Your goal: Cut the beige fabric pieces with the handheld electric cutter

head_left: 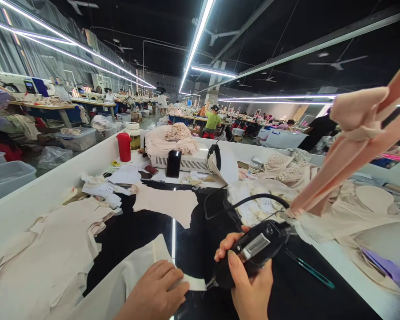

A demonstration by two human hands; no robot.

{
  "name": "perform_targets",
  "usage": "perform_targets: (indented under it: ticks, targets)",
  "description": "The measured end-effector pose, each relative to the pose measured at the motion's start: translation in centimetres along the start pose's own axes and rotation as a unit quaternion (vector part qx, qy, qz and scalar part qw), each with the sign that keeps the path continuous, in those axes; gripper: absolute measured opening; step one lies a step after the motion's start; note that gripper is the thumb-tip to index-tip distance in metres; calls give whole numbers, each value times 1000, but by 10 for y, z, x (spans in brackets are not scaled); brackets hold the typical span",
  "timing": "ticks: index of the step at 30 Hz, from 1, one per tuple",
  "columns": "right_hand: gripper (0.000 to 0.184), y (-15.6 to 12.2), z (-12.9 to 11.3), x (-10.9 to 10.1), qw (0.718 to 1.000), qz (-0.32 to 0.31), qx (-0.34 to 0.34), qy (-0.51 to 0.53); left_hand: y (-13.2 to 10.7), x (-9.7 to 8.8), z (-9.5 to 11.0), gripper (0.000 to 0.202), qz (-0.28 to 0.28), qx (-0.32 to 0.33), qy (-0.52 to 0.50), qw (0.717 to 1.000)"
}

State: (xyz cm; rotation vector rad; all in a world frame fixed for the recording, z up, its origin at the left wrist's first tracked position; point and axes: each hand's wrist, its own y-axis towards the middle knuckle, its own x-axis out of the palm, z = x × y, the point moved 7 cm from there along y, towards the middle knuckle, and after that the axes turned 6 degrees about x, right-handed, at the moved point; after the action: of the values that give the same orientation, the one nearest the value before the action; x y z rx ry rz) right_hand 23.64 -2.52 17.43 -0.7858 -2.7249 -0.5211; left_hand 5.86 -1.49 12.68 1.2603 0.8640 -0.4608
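Observation:
My right hand is wrapped around a black corded handheld power tool. A narrow metal tip at the tool's lower left end meets the end of a pale fabric strip. Knotted pink fabric bands are tied to the tool's rear and rise to the upper right. My left hand lies flat, palm down, on white fabric, its fingers close to the strip. Beyond it on the black work surface rests a cut beige fabric piece.
Beige cut pieces lie stacked at left. Along the back are a red cup, a phone and a vented white box. Teal tweezers-like tool lies right, near bagged pieces. A black cable arches behind my right hand.

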Motion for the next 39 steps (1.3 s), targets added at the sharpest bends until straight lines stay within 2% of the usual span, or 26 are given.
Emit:
perform_targets:
  ticks: [6,12,19,30,35,39]
  targets:
    - [38,6,0,0,1000,-10,-21,-7,-2,2,2,17,3,6,7,1000]
    - [38,10,3,16,999,-26,-27,17,-4,6,0,18,27,6,21,999]
    - [40,5,11,30,1000,-20,7,13,-8,12,0,13,58,3,44,997]
    - [38,4,13,31,1000,-25,13,8,-8,12,2,13,53,-2,45,998]
    - [36,9,9,19,999,-27,-27,8,-6,11,2,14,52,-7,47,998]
    - [36,12,10,11,999,-18,-30,6,-5,10,1,13,38,-5,36,999]
